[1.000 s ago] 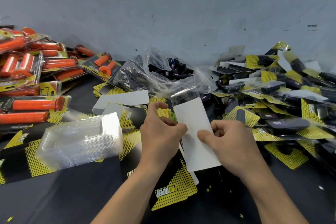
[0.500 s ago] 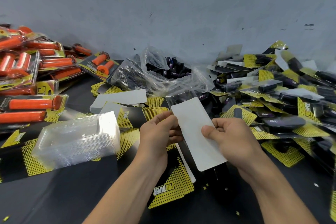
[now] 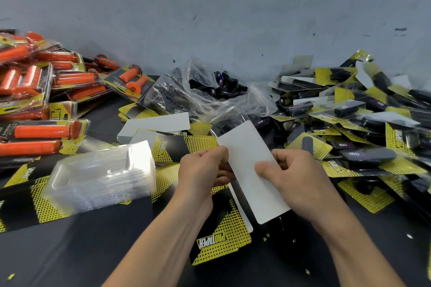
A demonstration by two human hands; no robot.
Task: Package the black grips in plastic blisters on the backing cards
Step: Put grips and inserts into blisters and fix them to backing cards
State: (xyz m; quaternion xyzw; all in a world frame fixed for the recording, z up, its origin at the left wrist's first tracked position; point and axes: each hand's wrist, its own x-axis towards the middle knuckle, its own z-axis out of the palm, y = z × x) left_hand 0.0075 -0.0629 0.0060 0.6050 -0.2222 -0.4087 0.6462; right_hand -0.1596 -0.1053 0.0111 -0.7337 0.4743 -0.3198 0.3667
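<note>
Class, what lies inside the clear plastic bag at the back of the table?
Loose black grips show through the clear plastic bag; how many lie deeper is hidden by crumpled plastic.

Premises: a packing workshop, hand assembly. Grounds: one dark work table [image 3: 81, 251] against a bare, scuffed grey wall [image 3: 233, 7], carrying finished packs of orange grips [image 3: 46, 81] heaped at left and packs of black grips [image 3: 363, 109] at right, a stack of clear blisters [image 3: 100, 177], loose backing cards [image 3: 184, 145], and a plastic bag [image 3: 200, 77] of unpacked black grips [image 3: 224, 84].

Matt white card [image 3: 250, 170], glossy clear blisters [image 3: 100, 177]
</note>
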